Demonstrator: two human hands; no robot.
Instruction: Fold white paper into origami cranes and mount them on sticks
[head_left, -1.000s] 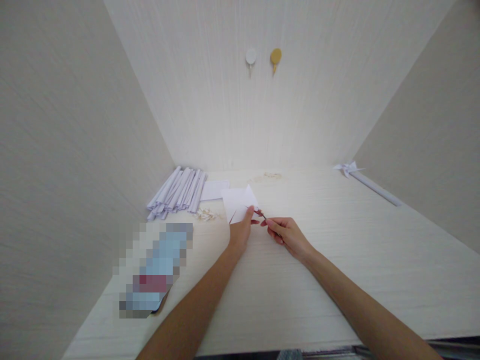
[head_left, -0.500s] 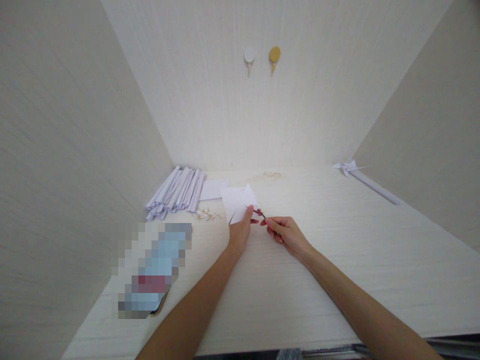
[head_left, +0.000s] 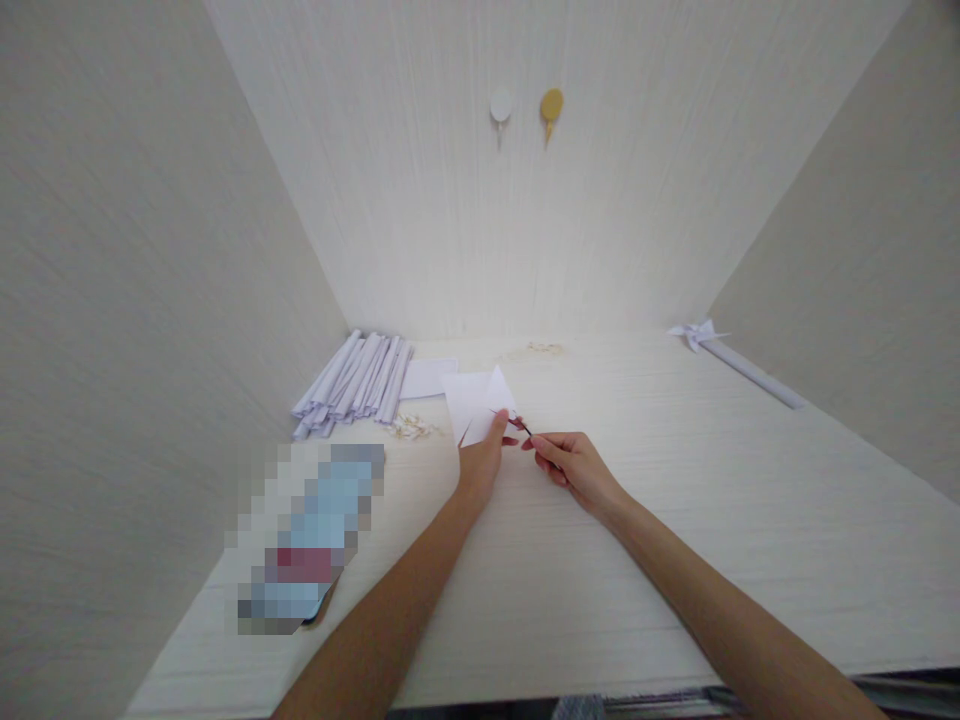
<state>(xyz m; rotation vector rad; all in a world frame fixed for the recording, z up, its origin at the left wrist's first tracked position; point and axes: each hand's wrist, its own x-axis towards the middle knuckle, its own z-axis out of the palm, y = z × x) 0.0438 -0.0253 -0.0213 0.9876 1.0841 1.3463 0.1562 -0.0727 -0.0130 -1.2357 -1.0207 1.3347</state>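
My left hand [head_left: 482,462] pinches a folded white paper [head_left: 486,408] between thumb and fingers, holding it just above the desk [head_left: 645,520]. My right hand [head_left: 571,465] is closed on a thin dark tool [head_left: 520,426], perhaps small scissors, whose tip meets the paper's lower right edge. Both hands are close together near the middle of the desk.
A bundle of rolled white paper tubes [head_left: 352,385] lies at the back left beside a flat white sheet [head_left: 429,378] and small scraps [head_left: 409,428]. A blurred-out object [head_left: 307,540] sits at the front left. A paper pinwheel on a stick [head_left: 720,350] lies at the right wall. Two hooks [head_left: 525,106] hang on the back wall.
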